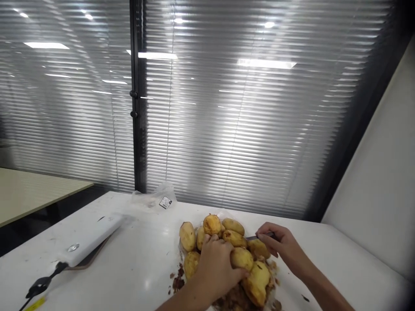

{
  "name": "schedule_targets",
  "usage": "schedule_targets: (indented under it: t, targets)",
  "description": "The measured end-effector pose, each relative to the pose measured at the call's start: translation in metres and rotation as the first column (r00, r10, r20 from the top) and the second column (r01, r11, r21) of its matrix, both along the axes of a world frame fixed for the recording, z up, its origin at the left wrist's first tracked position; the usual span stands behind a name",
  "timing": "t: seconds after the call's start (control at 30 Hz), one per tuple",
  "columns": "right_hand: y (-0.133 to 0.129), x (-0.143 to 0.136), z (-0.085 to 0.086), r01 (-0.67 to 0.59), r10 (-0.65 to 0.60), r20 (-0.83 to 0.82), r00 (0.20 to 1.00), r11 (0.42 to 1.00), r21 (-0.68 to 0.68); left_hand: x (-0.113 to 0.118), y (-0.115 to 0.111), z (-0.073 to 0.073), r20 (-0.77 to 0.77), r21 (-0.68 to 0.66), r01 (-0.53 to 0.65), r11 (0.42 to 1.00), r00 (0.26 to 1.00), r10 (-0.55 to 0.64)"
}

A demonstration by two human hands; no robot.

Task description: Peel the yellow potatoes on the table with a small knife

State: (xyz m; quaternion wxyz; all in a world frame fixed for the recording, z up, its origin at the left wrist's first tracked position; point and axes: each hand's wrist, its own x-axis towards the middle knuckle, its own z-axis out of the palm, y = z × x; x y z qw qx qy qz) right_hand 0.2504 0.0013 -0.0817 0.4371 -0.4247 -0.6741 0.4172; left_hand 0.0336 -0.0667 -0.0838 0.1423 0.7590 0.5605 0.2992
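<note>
A pile of peeled yellow potatoes [187,236], some with brown spots, lies on clear plastic over scattered peelings. My left hand [216,265] reaches over the middle of the pile. Its fingers curl down onto the potatoes, and the thumb presses beside a round potato [241,259], which sits between thumb and forefinger. At the pile's right side, my right hand [279,242] is closed around a thin dark tool that looks like a knife [251,238]. The tool's tip points left, close to the potatoes; whether it touches one is hard to see. A larger potato [257,283] lies in front.
Brown peelings [177,283] spill left of the pile. On the white table [145,259], a white device [94,239] with a black cable stands at left. A clear plastic bag [155,198] with a label lies at the back edge, before window blinds [227,129].
</note>
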Motion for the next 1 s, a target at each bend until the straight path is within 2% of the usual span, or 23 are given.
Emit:
schedule_targets:
  t: [0.1,0.17,0.23,0.33,0.47,0.6,0.73,0.87,1.0]
  targets:
    - [0.006,-0.011,0.016,-0.137,0.138,0.024,0.99,0.99,-0.025,0.0,-0.001,0.0,0.006,-0.017,-0.005,1.0,1.0,0.005]
    - [0.013,-0.017,0.02,-0.164,0.164,-0.024,0.986,0.986,-0.021,0.0,-0.002,0.001,0.006,-0.039,-0.01,0.999,1.0,0.01]
    - [0.02,-0.019,0.017,-0.163,0.159,-0.11,0.981,0.986,-0.031,0.0,-0.002,0.001,0.007,-0.048,-0.009,0.999,1.0,0.009]
    - [0.028,-0.015,0.001,-0.158,0.14,-0.196,0.97,0.984,-0.077,0.0,0.0,-0.001,0.004,-0.045,-0.002,0.999,1.0,0.003]
    - [0.028,0.0,-0.014,-0.187,0.168,-0.148,0.975,0.974,-0.124,0.001,0.003,-0.003,-0.014,-0.07,-0.002,0.998,1.0,0.001]
    - [0.02,0.006,-0.01,-0.198,0.188,-0.078,0.979,0.968,-0.155,0.003,0.003,-0.001,-0.005,-0.102,-0.015,0.995,1.0,0.015]
    - [0.011,-0.004,-0.004,-0.212,0.216,0.05,0.975,0.975,-0.066,0.003,0.002,0.0,-0.013,-0.091,-0.024,0.996,1.0,0.022]
    - [0.002,-0.013,-0.002,-0.149,0.128,0.21,0.969,0.985,0.09,0.004,0.002,0.002,-0.048,-0.091,-0.038,0.995,0.998,0.034]
    - [-0.006,-0.018,0.002,-0.141,0.077,0.273,0.959,0.964,0.225,0.004,0.003,0.005,-0.082,-0.089,-0.036,0.995,0.996,0.029]
